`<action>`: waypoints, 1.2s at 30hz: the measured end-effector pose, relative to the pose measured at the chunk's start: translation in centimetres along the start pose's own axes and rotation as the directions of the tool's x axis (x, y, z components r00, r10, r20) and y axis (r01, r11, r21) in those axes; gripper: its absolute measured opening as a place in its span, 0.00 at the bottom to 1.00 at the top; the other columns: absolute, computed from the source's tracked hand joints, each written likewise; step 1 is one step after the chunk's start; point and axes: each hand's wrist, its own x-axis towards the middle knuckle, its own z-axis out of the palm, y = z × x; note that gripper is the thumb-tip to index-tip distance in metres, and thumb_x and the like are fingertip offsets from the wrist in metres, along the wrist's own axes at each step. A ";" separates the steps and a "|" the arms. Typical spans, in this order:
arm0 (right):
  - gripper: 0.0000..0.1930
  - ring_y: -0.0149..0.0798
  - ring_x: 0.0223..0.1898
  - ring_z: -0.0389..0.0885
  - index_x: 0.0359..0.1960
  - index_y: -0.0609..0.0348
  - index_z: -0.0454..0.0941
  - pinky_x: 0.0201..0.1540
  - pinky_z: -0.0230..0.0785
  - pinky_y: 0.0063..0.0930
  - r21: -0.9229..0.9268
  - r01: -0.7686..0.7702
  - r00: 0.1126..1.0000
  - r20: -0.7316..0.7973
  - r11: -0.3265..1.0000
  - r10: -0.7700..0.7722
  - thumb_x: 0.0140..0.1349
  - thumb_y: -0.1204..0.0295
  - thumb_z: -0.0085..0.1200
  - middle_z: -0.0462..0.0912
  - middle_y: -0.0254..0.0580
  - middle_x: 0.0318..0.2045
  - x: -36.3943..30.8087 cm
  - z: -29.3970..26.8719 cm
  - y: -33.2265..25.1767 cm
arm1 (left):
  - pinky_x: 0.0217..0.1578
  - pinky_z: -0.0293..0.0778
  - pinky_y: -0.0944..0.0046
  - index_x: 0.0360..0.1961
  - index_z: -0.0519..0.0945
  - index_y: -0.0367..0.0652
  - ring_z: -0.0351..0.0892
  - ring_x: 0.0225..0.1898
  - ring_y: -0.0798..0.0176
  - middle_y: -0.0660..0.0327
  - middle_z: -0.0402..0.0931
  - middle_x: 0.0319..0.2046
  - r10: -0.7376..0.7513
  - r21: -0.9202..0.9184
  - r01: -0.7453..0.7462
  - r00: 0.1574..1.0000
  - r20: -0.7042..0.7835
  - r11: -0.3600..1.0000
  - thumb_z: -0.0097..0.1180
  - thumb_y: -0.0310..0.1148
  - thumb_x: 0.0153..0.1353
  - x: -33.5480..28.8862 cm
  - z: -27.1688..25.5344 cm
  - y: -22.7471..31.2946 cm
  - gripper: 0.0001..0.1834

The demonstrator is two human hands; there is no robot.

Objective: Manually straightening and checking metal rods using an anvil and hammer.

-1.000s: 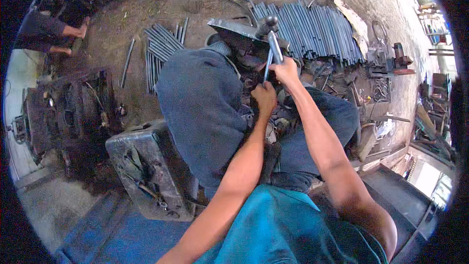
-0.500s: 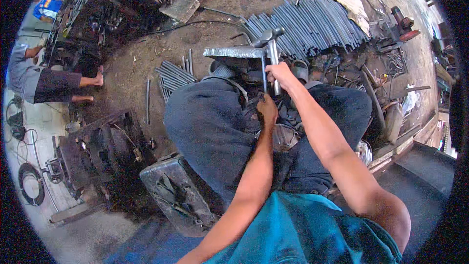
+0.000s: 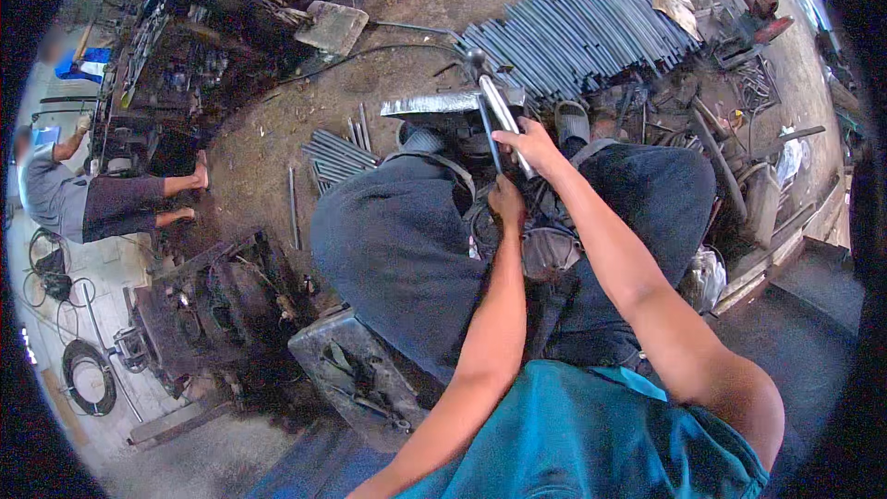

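My right hand (image 3: 533, 146) is closed around the metal handle of a hammer (image 3: 503, 111). The rounded end of its head points up, above a bright-topped metal block (image 3: 427, 105) that looks like an anvil between my feet. Just below, my left hand (image 3: 506, 200) grips the near end of a thin metal rod (image 3: 489, 135). That rod runs alongside the hammer handle toward the block. Whether its far end touches the block is hidden behind the hammer.
Many cut metal bars (image 3: 577, 37) lie in a pile beyond the block; a smaller pile (image 3: 335, 159) is left of it. A shovel (image 3: 333, 28) lies farther off. A metal box with tools (image 3: 356, 379) stands by my left thigh. Another person (image 3: 111, 194) is at far left.
The hammer has swung over in my right hand, its head shifting left so the handle slants beside the rod. My left hand keeps its grip. The other person's arm has moved.
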 end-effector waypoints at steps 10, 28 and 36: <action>0.27 0.33 0.27 0.76 0.37 0.67 0.79 0.33 0.69 0.28 0.105 -0.066 0.997 0.047 0.992 0.061 0.49 0.51 0.63 0.81 0.41 0.28 -1.4 0.3 0.9 | 0.44 0.63 0.46 0.41 0.77 0.33 0.72 0.43 0.34 0.37 0.75 0.38 0.083 0.142 -0.100 0.990 0.118 0.985 0.35 0.49 0.61 2.0 1.2 -3.8 0.29; 0.29 0.33 0.26 0.76 0.40 0.67 0.78 0.31 0.70 0.29 0.140 -0.111 0.994 0.035 0.984 0.107 0.48 0.51 0.64 0.79 0.41 0.27 -2.1 0.1 0.0 | 0.38 0.67 0.43 0.35 0.76 0.38 0.75 0.35 0.35 0.42 0.78 0.30 0.215 0.216 -0.206 0.976 -0.019 0.954 0.44 0.42 0.60 0.0 0.7 -0.9 0.17; 0.23 0.28 0.21 0.72 0.35 0.62 0.77 0.24 0.64 0.23 0.188 -0.103 0.994 0.045 0.977 0.096 0.51 0.52 0.61 0.75 0.33 0.21 -2.8 0.2 -0.6 | 0.37 0.68 0.43 0.36 0.76 0.39 0.76 0.34 0.36 0.43 0.78 0.31 0.226 0.260 -0.215 0.974 -0.011 0.941 0.47 0.42 0.60 0.6 1.0 -1.9 0.16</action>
